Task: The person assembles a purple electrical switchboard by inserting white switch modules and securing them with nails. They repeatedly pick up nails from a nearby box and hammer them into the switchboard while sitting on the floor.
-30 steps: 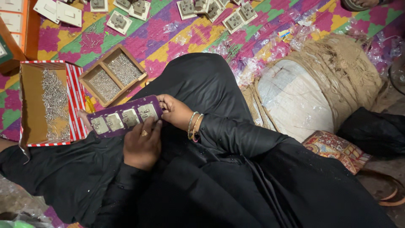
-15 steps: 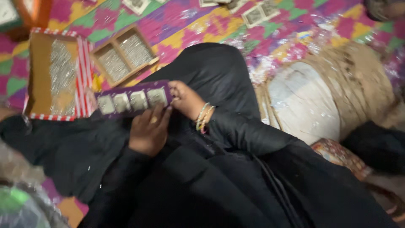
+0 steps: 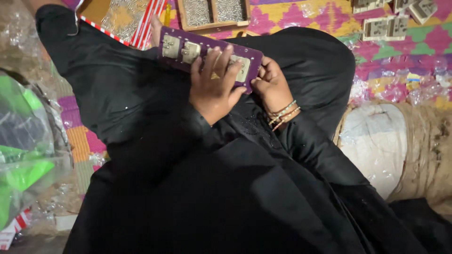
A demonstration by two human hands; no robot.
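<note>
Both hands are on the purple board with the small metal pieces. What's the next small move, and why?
Probably lift the left hand off the purple board: its fingers cover the slots between the two visible metal pieces and the end that the right hand grips, hiding the work area.

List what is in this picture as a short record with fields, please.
Left hand: laid over the purple board, fingers across its pale square fittings
Right hand: grips the board's right end; bangles on the wrist
Lap: black cloth under the board
Beyond the board: wooden tray of small metal bits, red-striped box
Floor: patterned mat, loose fittings
</note>
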